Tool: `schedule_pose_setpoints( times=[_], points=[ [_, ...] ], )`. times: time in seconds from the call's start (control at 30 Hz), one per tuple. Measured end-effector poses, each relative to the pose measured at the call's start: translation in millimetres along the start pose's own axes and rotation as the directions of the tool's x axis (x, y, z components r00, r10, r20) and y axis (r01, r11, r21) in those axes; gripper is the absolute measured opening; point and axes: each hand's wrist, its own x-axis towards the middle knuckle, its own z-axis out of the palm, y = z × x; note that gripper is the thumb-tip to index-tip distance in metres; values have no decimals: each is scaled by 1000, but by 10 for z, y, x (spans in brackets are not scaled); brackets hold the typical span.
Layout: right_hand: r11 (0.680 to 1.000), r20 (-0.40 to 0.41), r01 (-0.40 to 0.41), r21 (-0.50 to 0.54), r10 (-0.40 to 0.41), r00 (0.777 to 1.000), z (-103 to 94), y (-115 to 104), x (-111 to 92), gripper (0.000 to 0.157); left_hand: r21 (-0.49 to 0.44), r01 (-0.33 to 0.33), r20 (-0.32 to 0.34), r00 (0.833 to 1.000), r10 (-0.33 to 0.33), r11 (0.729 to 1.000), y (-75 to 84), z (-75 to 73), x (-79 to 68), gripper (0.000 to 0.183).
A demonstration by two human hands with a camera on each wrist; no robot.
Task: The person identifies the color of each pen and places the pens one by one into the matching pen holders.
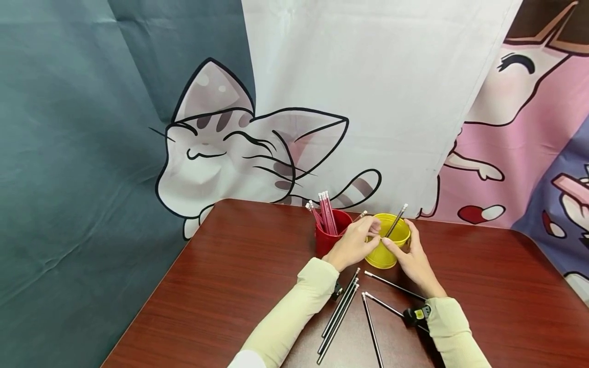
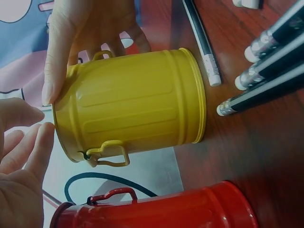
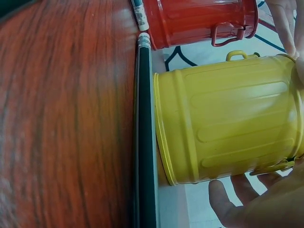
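Observation:
A small yellow metal bucket (image 1: 381, 255) with side handles stands upright on the table. One black pencil (image 1: 398, 220) leans inside it, eraser end up. My right hand (image 1: 416, 258) holds the bucket at its right side, thumb at the near rim and fingers round the outside. My left hand (image 1: 354, 243) hovers by the left of the rim, fingers loosely bent; in the left wrist view nothing shows between its fingertips. Left of it stands a red bucket (image 1: 323, 243) with several red pencils (image 1: 327, 214), partly hidden behind my left hand.
Several black pencils (image 1: 338, 319) with white erasers lie side by side in front of the buckets. Others, including a black pencil (image 1: 372, 329) and a black pencil (image 1: 393, 284), lie spread to the right. A printed cloth (image 1: 368, 76) hangs behind the brown table (image 1: 239, 266).

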Motion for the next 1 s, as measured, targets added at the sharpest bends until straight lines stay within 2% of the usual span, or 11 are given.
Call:
schedule_pose_setpoints(
  times=[0.2,0.3,0.43,0.57,0.73,1.0],
  points=[
    [1000,-5,2,-23,-2,1000,-6,-5,-6,75,-37,-2,-3,1000,2,999,9,-49,-132,24],
    [1000,3,4,1,-4,1000,-2,35,12,76,-49,15,10,1000,-15,999,9,-79,-218,24],
    [1000,7,8,18,-8,1000,-6,161,57,77,-60,55,50,997,-52,997,17,-119,-342,25],
    [1000,-2,2,-16,-2,1000,-8,288,90,78,-53,89,110,990,-83,995,24,-148,-467,25],
    [998,-8,-28,-51,28,1000,-7,331,89,79,-18,168,192,968,-162,986,13,-189,-601,27],
    [998,-1,-34,-61,34,999,-15,318,83,79,-6,290,265,923,-278,957,-15,-306,-693,25]
  ],
)
